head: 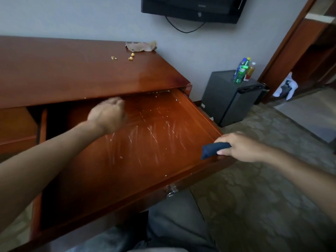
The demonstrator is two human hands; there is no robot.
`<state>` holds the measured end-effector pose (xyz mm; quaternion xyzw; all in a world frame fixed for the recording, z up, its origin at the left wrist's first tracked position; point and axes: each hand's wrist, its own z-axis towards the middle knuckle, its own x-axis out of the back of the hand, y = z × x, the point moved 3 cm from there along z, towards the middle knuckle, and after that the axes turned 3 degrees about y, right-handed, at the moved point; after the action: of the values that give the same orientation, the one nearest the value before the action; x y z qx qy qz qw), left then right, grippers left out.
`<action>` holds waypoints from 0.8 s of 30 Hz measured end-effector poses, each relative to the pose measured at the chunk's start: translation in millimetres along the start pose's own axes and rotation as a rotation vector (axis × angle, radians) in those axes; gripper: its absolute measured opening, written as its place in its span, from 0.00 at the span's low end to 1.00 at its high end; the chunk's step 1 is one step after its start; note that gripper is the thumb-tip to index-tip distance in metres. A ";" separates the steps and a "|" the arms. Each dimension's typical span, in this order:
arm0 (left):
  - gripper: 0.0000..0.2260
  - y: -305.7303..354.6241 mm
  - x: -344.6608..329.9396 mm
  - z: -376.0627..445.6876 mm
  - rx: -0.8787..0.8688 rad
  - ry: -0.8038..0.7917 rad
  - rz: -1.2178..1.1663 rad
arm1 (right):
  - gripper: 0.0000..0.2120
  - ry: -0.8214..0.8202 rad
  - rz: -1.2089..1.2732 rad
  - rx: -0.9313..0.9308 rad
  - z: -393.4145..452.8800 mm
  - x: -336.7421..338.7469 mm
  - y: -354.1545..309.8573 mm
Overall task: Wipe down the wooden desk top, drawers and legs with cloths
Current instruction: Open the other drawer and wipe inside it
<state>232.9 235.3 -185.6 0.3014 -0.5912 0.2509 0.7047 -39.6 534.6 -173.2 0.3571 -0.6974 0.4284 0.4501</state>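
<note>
Wooden desk (72,73) against the wall, its wide drawer (145,142) pulled fully out, floor streaked pale. Left hand (107,115) reaches deep into the drawer, fingers curled; any contents hidden. Right hand (241,148) grips a dark blue cloth (212,150) at the drawer's front right corner.

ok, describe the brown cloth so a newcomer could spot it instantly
Find the long wooden desk against the wall and follow its top to the far right corner, below the TV. The crumpled tan-brown cloth lies there, larger and flatter than the small yellowish crumbs just in front.
</note>
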 end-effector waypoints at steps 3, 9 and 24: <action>0.18 65.9 11.2 -64.3 -0.305 -0.083 -0.103 | 0.07 -0.052 0.245 0.039 -18.3 -8.8 -29.8; 0.17 111.1 -6.0 -168.7 -0.597 -0.112 -0.273 | 0.17 0.033 0.152 0.294 -38.8 -35.8 -99.8; 0.25 94.2 -32.9 -194.0 -0.492 -0.076 -0.196 | 0.14 -0.130 0.145 0.294 -19.3 -34.8 -101.9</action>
<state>292.6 440.6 -229.0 0.1861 -0.6284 0.0187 0.7550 68.5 517.7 -173.1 0.3947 -0.6787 0.5333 0.3148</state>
